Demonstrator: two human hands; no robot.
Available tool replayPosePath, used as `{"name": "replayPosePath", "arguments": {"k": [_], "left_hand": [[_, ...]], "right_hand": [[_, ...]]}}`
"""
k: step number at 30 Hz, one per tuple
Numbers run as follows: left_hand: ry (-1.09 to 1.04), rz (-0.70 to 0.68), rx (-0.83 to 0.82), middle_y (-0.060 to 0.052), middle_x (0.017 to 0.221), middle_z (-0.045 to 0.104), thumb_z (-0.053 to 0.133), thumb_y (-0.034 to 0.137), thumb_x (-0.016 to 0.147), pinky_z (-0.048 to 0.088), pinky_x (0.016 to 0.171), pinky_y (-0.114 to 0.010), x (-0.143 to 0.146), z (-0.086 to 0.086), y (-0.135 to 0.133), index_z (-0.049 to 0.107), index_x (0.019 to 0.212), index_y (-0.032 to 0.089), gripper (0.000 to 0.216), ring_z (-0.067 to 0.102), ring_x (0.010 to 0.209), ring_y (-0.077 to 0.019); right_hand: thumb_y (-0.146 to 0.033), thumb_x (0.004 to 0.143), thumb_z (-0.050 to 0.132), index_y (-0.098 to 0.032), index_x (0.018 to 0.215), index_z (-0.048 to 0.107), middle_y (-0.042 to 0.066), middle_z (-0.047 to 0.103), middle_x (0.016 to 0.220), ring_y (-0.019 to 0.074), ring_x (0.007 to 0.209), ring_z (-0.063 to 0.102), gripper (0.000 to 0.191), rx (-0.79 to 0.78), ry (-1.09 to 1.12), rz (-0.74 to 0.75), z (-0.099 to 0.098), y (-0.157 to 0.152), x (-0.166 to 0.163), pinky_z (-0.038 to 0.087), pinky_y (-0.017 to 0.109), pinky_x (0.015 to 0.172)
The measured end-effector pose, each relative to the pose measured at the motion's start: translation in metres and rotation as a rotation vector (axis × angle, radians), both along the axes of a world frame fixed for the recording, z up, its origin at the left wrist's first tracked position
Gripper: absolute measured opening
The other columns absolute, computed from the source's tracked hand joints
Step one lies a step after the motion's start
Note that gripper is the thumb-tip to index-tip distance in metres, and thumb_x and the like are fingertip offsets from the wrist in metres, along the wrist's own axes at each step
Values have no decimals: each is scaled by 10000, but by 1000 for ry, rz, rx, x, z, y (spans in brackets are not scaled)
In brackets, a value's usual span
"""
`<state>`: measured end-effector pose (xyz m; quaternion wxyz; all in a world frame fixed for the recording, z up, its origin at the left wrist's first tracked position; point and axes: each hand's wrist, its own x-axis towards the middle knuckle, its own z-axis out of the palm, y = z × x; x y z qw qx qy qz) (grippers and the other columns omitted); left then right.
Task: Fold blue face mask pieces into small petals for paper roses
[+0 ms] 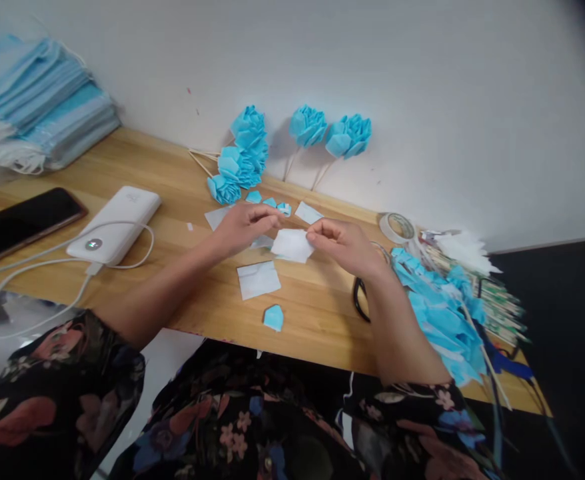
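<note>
A small white piece of mask fabric (292, 246) is pinched at its right edge by my right hand (342, 241). My left hand (249, 225) is at the upper left corner of that piece, thumb and fingers drawn together; whether they grip the corner or something small cannot be made out. On the table below lie a creased white fabric square (259, 279) and a folded blue petal (273, 318). Just beyond my hands is a row of small blue folded petals (269, 202), with another white fabric piece (308, 213) to their right.
Blue fabric flowers (245, 150) on sticks lie and lean along the wall. A mask stack (47, 107), phone (27, 223) and cabled power bank (115, 223) occupy the left. Tape roll (397, 228), blue fabric scraps (435, 313) and a glue gun (510, 365) are at right.
</note>
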<state>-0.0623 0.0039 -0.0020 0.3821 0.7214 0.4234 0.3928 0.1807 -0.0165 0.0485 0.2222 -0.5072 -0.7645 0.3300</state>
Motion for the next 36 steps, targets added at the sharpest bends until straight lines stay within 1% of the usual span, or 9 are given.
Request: {"name": "replayPosePath", "arguments": {"k": [3, 7, 11, 15, 19, 25, 31, 33, 36], "left_hand": [[166, 59, 122, -43, 921, 783, 524, 302, 899, 485, 693, -279, -3, -2, 2, 774, 1049, 190, 312, 672, 771, -167], [386, -88, 245, -41, 977, 796, 501, 220, 904, 488, 737, -288, -3, -6, 1, 778, 1027, 211, 303, 702, 845, -187], [495, -210, 389, -69, 927, 784, 498, 279, 963, 478, 760, -317, 0, -9, 0, 774, 991, 201, 288, 706, 856, -212], [559, -250, 479, -76, 903, 765, 612, 355, 928, 468, 793, -343, 1, -14, 2, 754, 1015, 188, 236, 693, 848, -226], [646, -254, 494, -88, 949, 758, 629, 326, 915, 461, 847, -369, 1, -20, 2, 748, 993, 184, 201, 683, 911, -244], [742, -275, 474, -107, 1047, 739, 617, 298, 924, 462, 900, -408, 3, -16, -3, 761, 932, 184, 184, 660, 993, -264], [733, -222, 478, -144, 1198, 720, 597, 298, 937, 463, 963, -457, 2, -22, -1, 729, 1148, 160, 284, 642, 1100, -300], [718, -203, 480, -141, 1206, 723, 577, 291, 946, 467, 969, -456, 2, -24, 1, 724, 1166, 162, 294, 643, 1108, -297], [707, -188, 482, -133, 1189, 735, 564, 269, 949, 477, 955, -447, 1, -25, 4, 738, 1123, 162, 268, 655, 1089, -289]], "right_hand": [[-438, 839, 586, -200, 800, 671, -3, 667, 751, 149, 691, 550, 255, 7, 14, -82, -7, 4, 10, 406, 277, 671], [-450, 827, 594, -200, 776, 658, -6, 651, 733, 150, 689, 539, 263, -7, 31, -122, -18, 8, 21, 409, 279, 672], [-453, 828, 590, -195, 793, 656, -4, 647, 744, 149, 695, 538, 269, -24, 54, -128, -29, 11, 27, 409, 279, 683], [-437, 840, 585, -194, 808, 662, 2, 662, 770, 154, 724, 557, 256, -33, 96, -135, -35, 11, 29, 423, 278, 705], [-439, 847, 581, -194, 822, 667, 1, 664, 776, 153, 722, 557, 261, -19, 92, -169, -37, 9, 31, 425, 282, 714], [-435, 822, 593, -209, 807, 653, 0, 649, 744, 158, 685, 542, 234, 106, 107, -363, -36, 10, 43, 419, 294, 682], [-478, 799, 604, -228, 820, 643, 6, 661, 778, 164, 708, 587, 254, -5, 310, -434, -42, 13, 42, 481, 277, 656], [-465, 816, 582, -223, 807, 650, 7, 668, 750, 166, 685, 587, 252, -37, 233, -425, -48, 13, 38, 468, 274, 629], [-380, 870, 544, -213, 824, 695, 29, 715, 769, 193, 715, 619, 230, 49, -53, -408, -56, 14, 34, 460, 302, 667]]}}
